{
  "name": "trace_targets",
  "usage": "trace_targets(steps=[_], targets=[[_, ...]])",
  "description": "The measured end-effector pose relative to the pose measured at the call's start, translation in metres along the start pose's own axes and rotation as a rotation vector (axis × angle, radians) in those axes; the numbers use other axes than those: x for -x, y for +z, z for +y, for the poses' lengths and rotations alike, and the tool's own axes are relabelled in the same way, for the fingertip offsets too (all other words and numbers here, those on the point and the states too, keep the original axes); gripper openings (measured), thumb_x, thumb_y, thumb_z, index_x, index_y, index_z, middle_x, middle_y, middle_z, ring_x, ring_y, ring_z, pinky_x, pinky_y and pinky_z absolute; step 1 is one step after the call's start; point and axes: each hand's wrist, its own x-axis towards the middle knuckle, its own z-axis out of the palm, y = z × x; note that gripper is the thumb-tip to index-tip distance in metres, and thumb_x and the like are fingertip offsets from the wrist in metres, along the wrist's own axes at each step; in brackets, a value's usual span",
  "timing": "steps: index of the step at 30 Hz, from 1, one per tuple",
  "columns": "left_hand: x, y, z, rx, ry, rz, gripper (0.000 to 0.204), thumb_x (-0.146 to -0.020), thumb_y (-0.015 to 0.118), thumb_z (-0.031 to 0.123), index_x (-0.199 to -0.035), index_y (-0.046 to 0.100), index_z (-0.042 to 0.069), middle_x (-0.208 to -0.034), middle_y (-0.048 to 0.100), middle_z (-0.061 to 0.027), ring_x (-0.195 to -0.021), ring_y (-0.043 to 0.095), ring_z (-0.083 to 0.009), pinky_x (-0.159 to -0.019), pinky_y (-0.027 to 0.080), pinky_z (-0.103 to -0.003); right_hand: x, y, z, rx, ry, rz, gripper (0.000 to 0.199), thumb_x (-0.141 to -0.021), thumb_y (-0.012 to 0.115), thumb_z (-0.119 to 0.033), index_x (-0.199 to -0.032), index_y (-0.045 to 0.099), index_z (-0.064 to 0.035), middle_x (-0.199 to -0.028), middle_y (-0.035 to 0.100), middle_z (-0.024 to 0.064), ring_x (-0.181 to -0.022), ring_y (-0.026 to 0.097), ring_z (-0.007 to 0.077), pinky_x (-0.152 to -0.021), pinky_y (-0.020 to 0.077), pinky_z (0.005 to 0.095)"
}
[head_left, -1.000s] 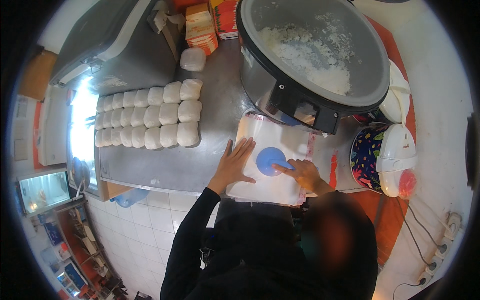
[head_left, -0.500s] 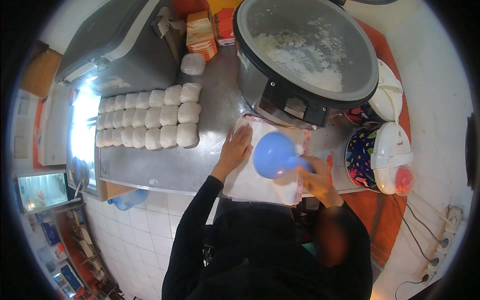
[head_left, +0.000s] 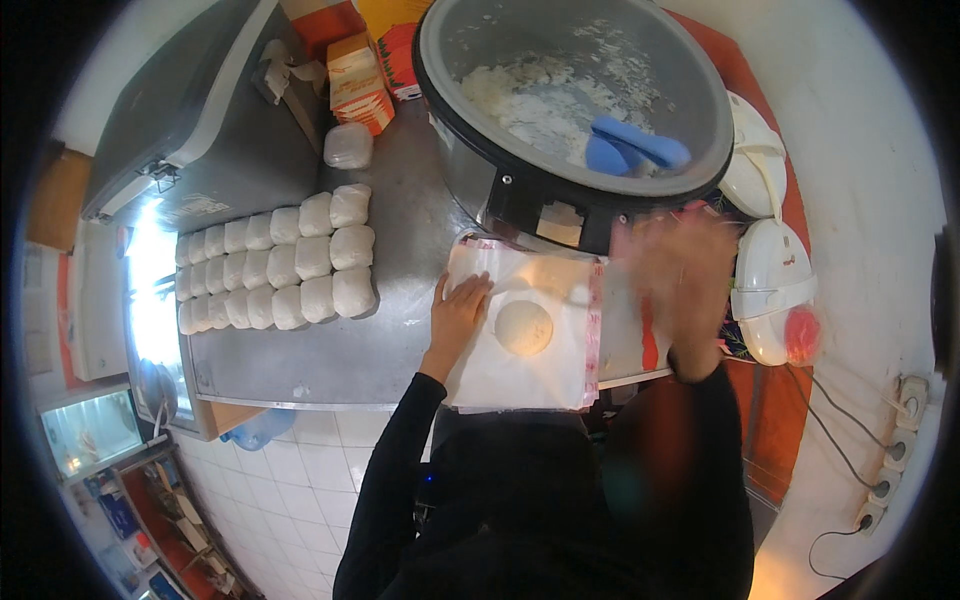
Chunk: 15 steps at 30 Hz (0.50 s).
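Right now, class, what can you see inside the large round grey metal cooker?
The cooker holds scattered white rice and a blue, plastic-looking scoop. Whatever lies directly beneath the scoop is covered, so it cannot be seen.

It's black all the way here: a plain black top (head_left: pixel 500 540), long in the arms. The left sleeve (head_left: pixel 395 475) runs slim and smooth to a close cuff (head_left: pixel 432 385) at the wrist. The right sleeve (head_left: pixel 715 410) is black too, ending near the wrist. Both hands are bare: the left (head_left: pixel 458 318) slender-fingered, the right (head_left: pixel 688 275) a blur.
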Motion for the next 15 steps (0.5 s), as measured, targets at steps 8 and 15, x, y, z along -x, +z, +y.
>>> trace_targets(steps=[8, 15], targets=[[-0.041, -0.022, -0.009, 0.066, 0.103, -0.341, 0.013, -0.076, 0.067, 0.014, -0.086, 0.06, 0.015, -0.081, 0.061, 0.001, -0.082, 0.061, -0.0187, -0.096, 0.035, -0.046, 0.187, 0.178, -0.014, -0.078, 0.52, -0.444, 0.033, -0.082, 0.069, -0.022, -0.11, 0.062, -0.0055, -0.119, 0.055, 0.0181, -0.107, 0.053, 0.0366, -0.099, 0.0376, 0.0523], [-0.077, -0.031, 0.005, 0.117, 0.11, -0.517, 0.059, -0.078, 0.069, 0.035, -0.129, 0.05, 0.012, -0.119, 0.056, -0.0162, -0.117, 0.05, -0.034, -0.107, 0.029, -0.047, 0.167, 0.167, 0.001, -0.542, 0.603, -0.34, 0.05, -0.067, 0.081, -0.015, -0.111, 0.058, -0.007, -0.121, 0.046, 0.0119, -0.118, 0.046, 0.0298, -0.1, 0.0371, 0.0447]])
